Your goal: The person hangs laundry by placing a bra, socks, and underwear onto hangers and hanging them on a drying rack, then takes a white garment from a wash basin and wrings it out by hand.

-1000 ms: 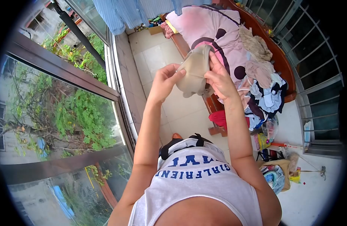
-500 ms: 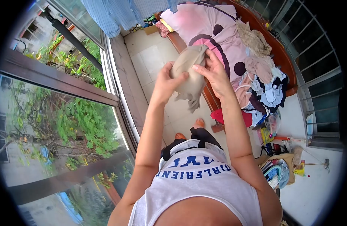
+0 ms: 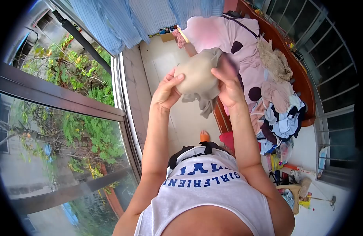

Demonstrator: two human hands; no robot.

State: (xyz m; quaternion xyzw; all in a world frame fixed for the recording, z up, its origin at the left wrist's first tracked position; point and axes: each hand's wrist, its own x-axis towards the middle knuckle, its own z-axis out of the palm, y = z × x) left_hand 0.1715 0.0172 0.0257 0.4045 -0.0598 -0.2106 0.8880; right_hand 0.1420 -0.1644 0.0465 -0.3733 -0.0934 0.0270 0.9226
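We hold a thin beige garment [image 3: 197,72] up between our left hand [image 3: 165,93] and right hand [image 3: 231,93], above the tiled floor [image 3: 183,122], with the bed [image 3: 310,114] and its heap of clothes [image 3: 284,122] over to the right. Our left fingers grasp one edge, thumb on the near face; our right thumb presses the opposite edge, the fingers behind it mostly hidden. The lower folds dangle loose. The step in hand looks like opening and straightening the fabric; the next move, we judge, calls for a secure pinch on both edges.
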